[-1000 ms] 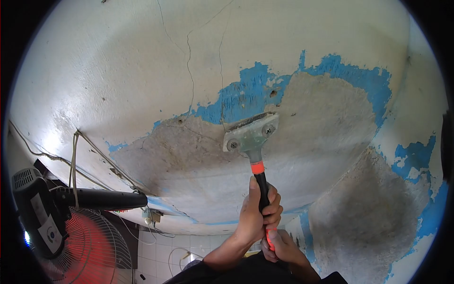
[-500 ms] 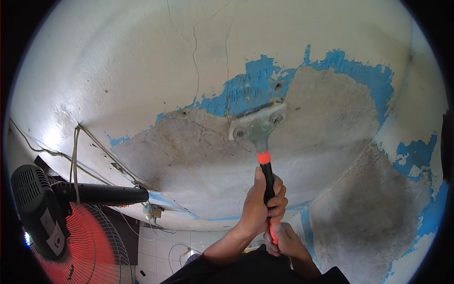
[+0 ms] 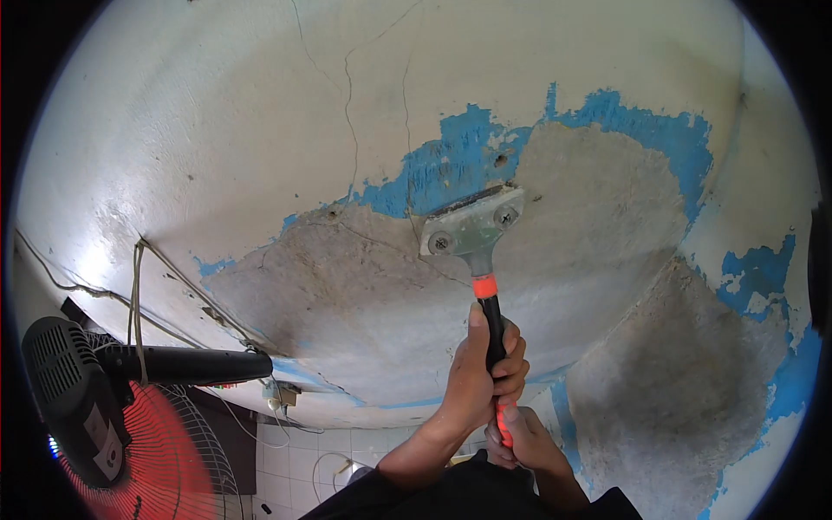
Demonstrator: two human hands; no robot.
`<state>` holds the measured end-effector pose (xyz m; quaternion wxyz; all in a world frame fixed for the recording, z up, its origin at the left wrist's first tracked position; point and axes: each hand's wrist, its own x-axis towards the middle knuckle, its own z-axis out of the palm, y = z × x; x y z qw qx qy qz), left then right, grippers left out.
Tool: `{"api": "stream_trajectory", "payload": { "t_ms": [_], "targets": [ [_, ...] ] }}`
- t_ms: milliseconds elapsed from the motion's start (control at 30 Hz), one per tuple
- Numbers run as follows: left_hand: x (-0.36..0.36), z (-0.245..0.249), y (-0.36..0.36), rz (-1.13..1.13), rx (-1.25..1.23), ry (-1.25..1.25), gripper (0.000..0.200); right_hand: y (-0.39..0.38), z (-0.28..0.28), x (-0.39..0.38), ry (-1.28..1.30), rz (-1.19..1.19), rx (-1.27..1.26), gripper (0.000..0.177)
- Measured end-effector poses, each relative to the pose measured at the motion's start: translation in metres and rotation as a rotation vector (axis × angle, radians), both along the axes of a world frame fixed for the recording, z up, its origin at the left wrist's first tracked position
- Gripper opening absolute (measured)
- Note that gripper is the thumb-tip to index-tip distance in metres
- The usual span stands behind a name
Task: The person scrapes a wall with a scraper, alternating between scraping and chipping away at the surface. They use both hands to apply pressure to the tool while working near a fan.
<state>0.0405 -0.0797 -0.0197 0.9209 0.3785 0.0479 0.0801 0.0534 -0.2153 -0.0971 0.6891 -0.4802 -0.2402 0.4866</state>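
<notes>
A wide-headed scraper (image 3: 475,227) with two screws and a black and orange handle points up at the wall. My left hand (image 3: 485,368) is wrapped round the upper part of its handle, thumb along the shaft. Lower down, my right hand (image 3: 520,436) closes round the orange handle end. The blade edge lies by the lower border of a blue paint strip (image 3: 446,165), over bare grey plaster (image 3: 598,191). Whether the blade touches the wall cannot be made out.
A black fan (image 3: 74,407) with red blades stands at the lower left. Cords (image 3: 137,295) hang along the wall there, near a socket box (image 3: 279,394). Cracks run up the pale painted wall (image 3: 243,113). White floor tiles (image 3: 290,468) show at the bottom.
The view has shifted slightly, so the wall patches sit a little further left and the fan a bit lower. Both hands keep the same grip on the scraper.
</notes>
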Motion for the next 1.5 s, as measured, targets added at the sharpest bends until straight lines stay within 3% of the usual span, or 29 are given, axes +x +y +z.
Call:
{"api": "stream_trajectory", "payload": {
  "t_ms": [533, 733, 1500],
  "targets": [
    [-0.002, 0.004, 0.000, 0.022, 0.035, 0.009, 0.056, 0.002, 0.003, -0.003, 0.032, 0.017, 0.010, 0.057],
    [-0.012, -0.020, 0.006, 0.005, -0.063, -0.034, 0.056, 0.005, 0.002, -0.012, 0.000, 0.018, -0.082, 0.055],
    [-0.017, -0.007, 0.018, -0.061, -0.076, -0.017, 0.057, 0.012, 0.007, -0.022, 0.014, -0.020, -0.069, 0.050]
  ]
}}
